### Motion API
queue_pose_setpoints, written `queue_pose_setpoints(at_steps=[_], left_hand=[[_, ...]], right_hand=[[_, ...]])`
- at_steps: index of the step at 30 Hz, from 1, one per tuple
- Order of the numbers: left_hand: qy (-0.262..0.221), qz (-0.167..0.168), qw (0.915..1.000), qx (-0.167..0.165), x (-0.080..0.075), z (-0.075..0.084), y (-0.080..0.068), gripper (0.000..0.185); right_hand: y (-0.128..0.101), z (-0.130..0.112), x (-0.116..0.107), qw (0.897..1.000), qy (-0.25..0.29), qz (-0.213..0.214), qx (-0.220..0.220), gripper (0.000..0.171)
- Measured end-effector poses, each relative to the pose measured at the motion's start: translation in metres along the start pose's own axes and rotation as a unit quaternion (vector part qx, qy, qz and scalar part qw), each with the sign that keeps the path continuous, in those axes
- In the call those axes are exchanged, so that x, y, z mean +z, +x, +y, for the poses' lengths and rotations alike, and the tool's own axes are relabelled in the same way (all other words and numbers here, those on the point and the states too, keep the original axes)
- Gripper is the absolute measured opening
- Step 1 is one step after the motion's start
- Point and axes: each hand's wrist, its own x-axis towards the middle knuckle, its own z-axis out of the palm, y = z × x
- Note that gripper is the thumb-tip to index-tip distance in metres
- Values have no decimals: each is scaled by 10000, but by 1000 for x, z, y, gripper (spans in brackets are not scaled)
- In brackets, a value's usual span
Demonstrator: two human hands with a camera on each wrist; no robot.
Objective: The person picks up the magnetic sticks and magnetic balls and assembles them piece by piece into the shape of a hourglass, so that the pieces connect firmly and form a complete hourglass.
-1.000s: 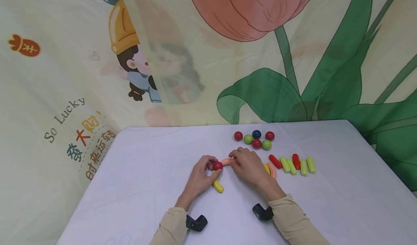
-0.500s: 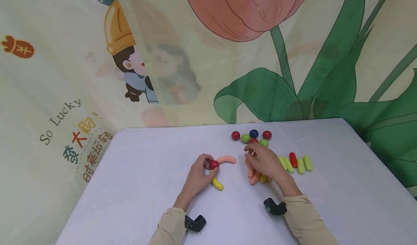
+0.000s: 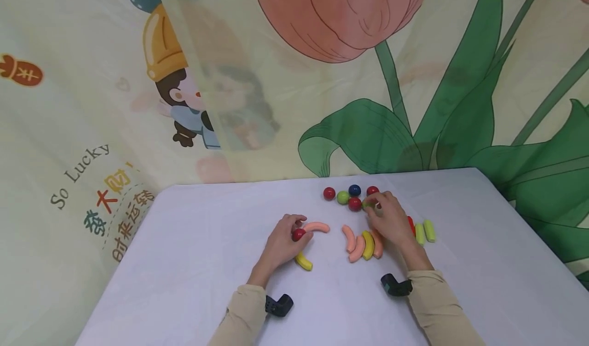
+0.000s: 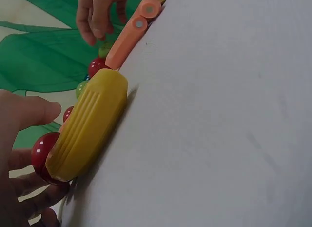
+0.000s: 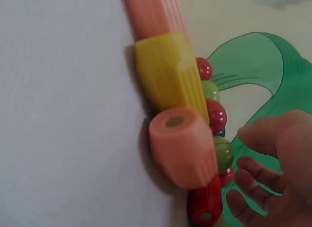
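My left hand [image 3: 282, 238] curls its fingers round a shiny red ball [image 3: 298, 234] on the white table. A curved yellow stick [image 4: 90, 124] meets that ball on the near side, and a curved peach stick [image 3: 317, 226] reaches right from it. Farther right, my right hand [image 3: 391, 215] hovers at a green ball [image 5: 223, 154], thumb and fingers parted around it. In the right wrist view a gap shows between those fingertips and the ball. Part of the green ball is hidden by the fingers in the head view.
Beside the green ball lie several more balls, among them a blue ball [image 3: 354, 190] and a red ball [image 3: 329, 193]. Curved peach sticks and a yellow one [image 3: 368, 245] lie in a row below. Straight green sticks [image 3: 429, 231] and red ones are partly behind the right arm.
My right hand has let go of the peach stick joined at the red ball and moved right, over the curved sticks, to the green ball. The left hand stays at its ball.
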Motion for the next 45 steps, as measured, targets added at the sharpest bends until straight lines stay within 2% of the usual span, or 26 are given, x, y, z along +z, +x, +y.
queue_pose_setpoints(at_steps=[5,12,19,26,29,38,45], left_hand=[[-21,127,9999,61,7,3,6,38],[76,210,9996,193,11,3,10,27],[57,459,9987,211,17,-1,11,23],[-11,802,9965,243,21,-7,8,21],[11,847,9960,272,22,-8,8,21],[-40,892,9954,338,21,-8,8,18],[-60,953,9950,306,22,-8,8,18]], right_hand=[[1,6,0,9999,-43,87,28,34],[3,9,1,9998,-93,-129,76,41],[5,11,1,9996,-90,-268,87,40],[3,11,1,9994,-3,-251,230,29],[3,11,1,9993,-8,-241,285,28],[2,8,2,9988,-248,-355,228,39],[3,11,2,9990,-36,-386,208,37]])
